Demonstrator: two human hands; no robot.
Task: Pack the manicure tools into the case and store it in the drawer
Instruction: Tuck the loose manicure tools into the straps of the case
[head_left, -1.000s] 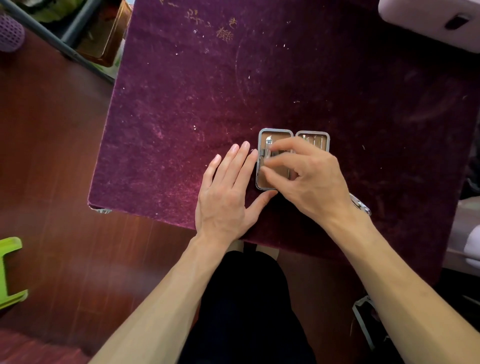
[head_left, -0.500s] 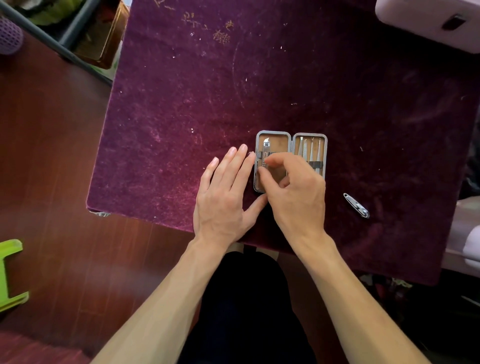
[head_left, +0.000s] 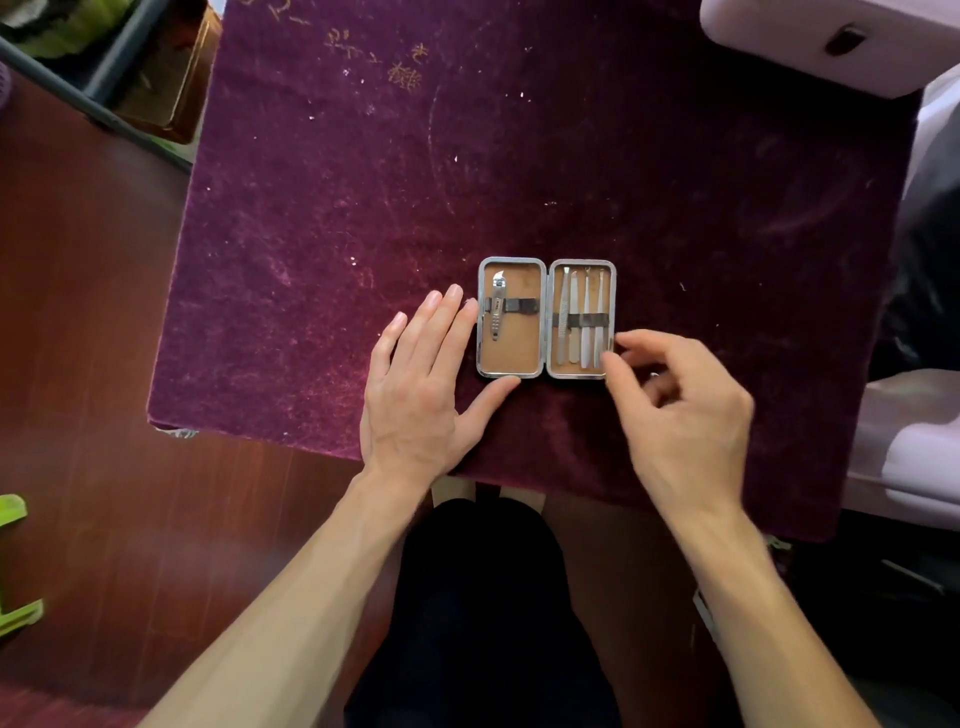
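Note:
The small metal manicure case (head_left: 546, 375) lies open on the purple velvet tabletop (head_left: 519, 156). Its left half holds a nail clipper (head_left: 497, 306) under a dark strap. Its right half holds several slim tools (head_left: 584, 317) under another strap. My left hand (head_left: 421, 384) lies flat on the table against the case's left side, thumb touching its near edge. My right hand (head_left: 680, 410) hovers just right of the case, fingers curled and apart. A small metal glint (head_left: 654, 375) shows under its fingers; the rest of that piece is hidden.
A pale lilac box (head_left: 831, 41) with a dark slot sits at the table's far right corner. More pale lilac furniture (head_left: 914, 447) stands to the right. Dark red wood floor (head_left: 78, 364) lies left, with a green object (head_left: 15, 566) and a rack (head_left: 104, 78).
My right hand has left the case's left half, where the clipper now sits strapped, and moved right over the spot where a loose small clipper lay. My left hand stayed.

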